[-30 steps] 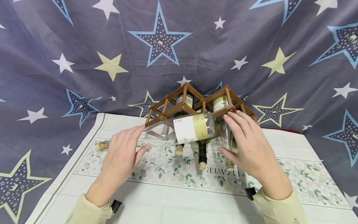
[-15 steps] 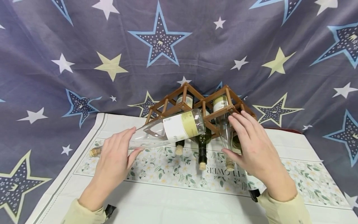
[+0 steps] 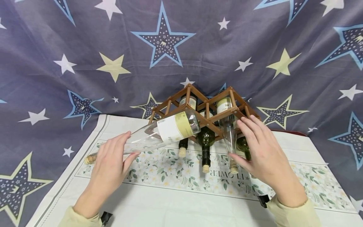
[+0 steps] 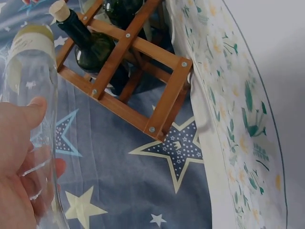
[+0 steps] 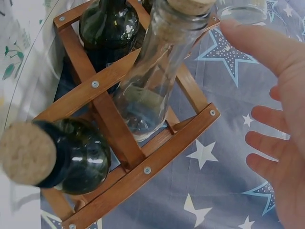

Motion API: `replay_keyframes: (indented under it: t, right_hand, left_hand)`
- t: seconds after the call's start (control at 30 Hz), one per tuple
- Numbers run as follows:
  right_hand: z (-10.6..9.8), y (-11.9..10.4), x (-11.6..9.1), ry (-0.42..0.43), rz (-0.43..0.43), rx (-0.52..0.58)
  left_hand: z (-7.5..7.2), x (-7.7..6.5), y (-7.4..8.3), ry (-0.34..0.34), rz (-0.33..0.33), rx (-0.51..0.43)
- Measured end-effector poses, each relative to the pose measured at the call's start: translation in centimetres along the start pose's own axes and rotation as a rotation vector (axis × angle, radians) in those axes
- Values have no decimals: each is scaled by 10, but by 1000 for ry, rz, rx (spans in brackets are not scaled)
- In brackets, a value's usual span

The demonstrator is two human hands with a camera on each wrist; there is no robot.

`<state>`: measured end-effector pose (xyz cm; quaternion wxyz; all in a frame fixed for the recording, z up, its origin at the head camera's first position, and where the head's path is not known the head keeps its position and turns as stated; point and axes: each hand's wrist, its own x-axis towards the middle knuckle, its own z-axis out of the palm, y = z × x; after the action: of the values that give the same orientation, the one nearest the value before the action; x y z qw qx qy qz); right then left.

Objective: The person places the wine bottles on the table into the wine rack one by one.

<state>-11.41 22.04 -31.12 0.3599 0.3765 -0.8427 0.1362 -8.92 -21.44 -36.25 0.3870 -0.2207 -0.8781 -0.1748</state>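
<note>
My left hand [image 3: 109, 162] grips a clear glass wine bottle [image 3: 170, 129] around its neck and shoulder. The bottle lies slanted in the air, corked end [image 3: 90, 158] at lower left, base toward the rack; its label is white and yellow-green. In the left wrist view the thumb and fingers wrap the clear bottle [image 4: 31, 76]. My right hand [image 3: 262, 151] holds nothing, its fingers spread loosely beside the right side of a wooden wine rack [image 3: 221, 115]. Closest to it is another clear corked bottle [image 3: 228, 132] lying in the rack.
Dark green corked bottles [image 3: 205, 142] lie neck-forward in the rack, one at the right [image 3: 242, 144] partly behind my right hand. Under it is a white tablecloth [image 3: 181, 201] with a floral band. A star-patterned curtain [image 3: 204, 41] hangs right behind.
My left hand has drawn the clear bottle left and slightly down, so its base has moved off the rack's middle. The right hand has shifted a little right and down, away from the racked bottle.
</note>
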Motion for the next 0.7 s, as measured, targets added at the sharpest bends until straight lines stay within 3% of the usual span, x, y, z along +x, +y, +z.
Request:
replay_keyframes:
  t: [0.17, 0.43, 0.7]
  right_hand:
    - [0, 1, -4, 13, 2, 4]
    - [-2, 4, -10, 18, 19, -12]
    - [-6, 8, -18, 16, 41, -41]
  left_hand:
    - [-3, -5, -5, -5, -20, 12]
    - [-9, -17, -10, -81, -78, 33]
    - [-10, -26, -14, -108, -122, 35]
